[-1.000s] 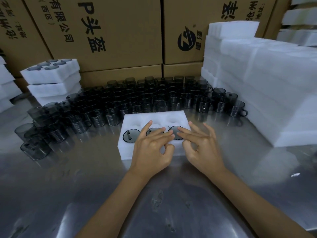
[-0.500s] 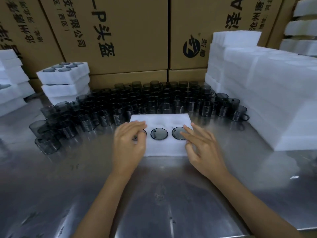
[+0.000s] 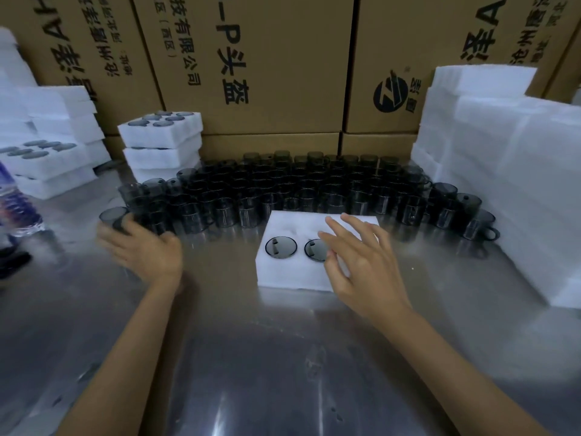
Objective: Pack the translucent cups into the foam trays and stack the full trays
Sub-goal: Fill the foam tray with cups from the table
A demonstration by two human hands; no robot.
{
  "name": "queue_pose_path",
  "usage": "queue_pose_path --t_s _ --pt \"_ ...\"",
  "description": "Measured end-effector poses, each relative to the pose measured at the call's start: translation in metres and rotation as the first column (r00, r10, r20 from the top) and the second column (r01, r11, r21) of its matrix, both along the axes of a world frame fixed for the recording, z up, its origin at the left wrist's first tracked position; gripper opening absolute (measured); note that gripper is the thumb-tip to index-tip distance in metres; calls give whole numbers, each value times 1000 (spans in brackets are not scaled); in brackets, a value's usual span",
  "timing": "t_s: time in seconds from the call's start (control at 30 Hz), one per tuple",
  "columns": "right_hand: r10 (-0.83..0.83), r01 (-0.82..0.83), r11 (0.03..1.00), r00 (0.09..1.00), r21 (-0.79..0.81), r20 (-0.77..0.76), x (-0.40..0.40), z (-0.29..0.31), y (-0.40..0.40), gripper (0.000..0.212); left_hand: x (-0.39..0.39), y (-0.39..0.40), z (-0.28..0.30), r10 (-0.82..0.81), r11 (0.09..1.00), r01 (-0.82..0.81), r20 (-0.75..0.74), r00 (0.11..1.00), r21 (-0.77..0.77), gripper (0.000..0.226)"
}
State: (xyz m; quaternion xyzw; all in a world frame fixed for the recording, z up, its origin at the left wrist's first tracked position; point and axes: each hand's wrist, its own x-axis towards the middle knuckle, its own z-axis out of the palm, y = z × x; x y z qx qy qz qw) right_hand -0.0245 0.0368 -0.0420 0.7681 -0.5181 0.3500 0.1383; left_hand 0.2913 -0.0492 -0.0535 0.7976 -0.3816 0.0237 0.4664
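Steel surface point(image 3: 251, 357): nearest item. Right hand point(image 3: 361, 265): grip wide, fingers spread over the foam tray point(image 3: 292, 278), holding nothing. Two seated cups point(image 3: 280, 246) show just left of its fingertips; anything beneath is hidden. Left hand point(image 3: 144, 250): blurred, grip wide, reaching a cup at the near left edge of the loose cups point(image 3: 314, 190). Beyond it: full trays point(image 3: 162, 143), stacked. Farthest: cardboard boxes point(image 3: 267, 58).

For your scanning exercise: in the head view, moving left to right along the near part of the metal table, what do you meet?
Water bottle → left hand → foam tray → right hand → stack of empty foam trays.
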Motion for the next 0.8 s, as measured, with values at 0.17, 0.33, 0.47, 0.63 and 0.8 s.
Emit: queue_pose_path --t_s 0.17,0.33,0.47,0.63,0.8 --pt "2 -2 1000 1000 -9 29 2 -1 -6 29 28 -1 -14 -7 996 24 -203 979 82 35" --pt "11 -13 1000 994 18 106 0 -7 -7 29 19 4 -14 -36 998 45 -168 985 53 17" --pt "7 -17 998 984 56 181 -1 -6 -6 31 -5 17 -11 -172 980 158 -120 978 -121 21" --pt "18 -87 982 924 165 381 6 5 -11 35 -47 30 5 -478 822 404 -101 873 -402 63" --pt "-59 -116 913 911 392 407 5 27 -33 50 -90 19 22 -760 644 592 -310 572 -485 62"
